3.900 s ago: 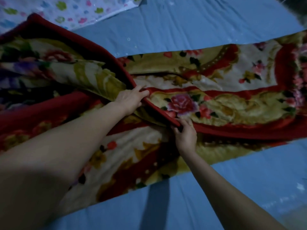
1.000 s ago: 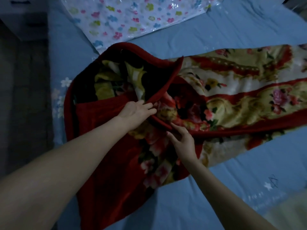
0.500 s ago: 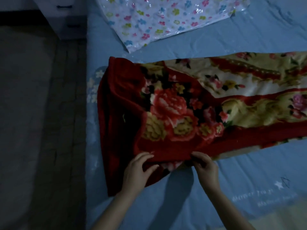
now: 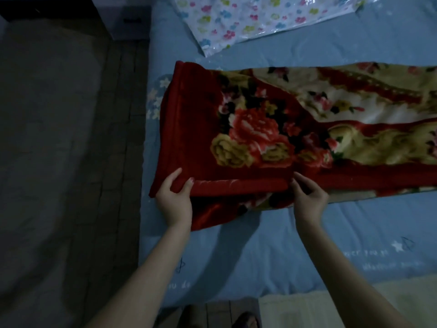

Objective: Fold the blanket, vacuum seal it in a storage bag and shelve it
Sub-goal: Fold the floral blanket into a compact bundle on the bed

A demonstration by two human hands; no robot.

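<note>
Head view shows the thick red plush blanket with a rose print (image 4: 255, 136) lying folded near the left edge of the blue bed sheet (image 4: 331, 245). The left hand (image 4: 175, 200) grips its near hem, thumb over and fingers under. The right hand (image 4: 307, 197) pinches the same hem. The heavy layers could slip apart, because the lower layer sticks out. The flowered plastic storage bag (image 4: 260, 17) waits at the far edge.
</note>
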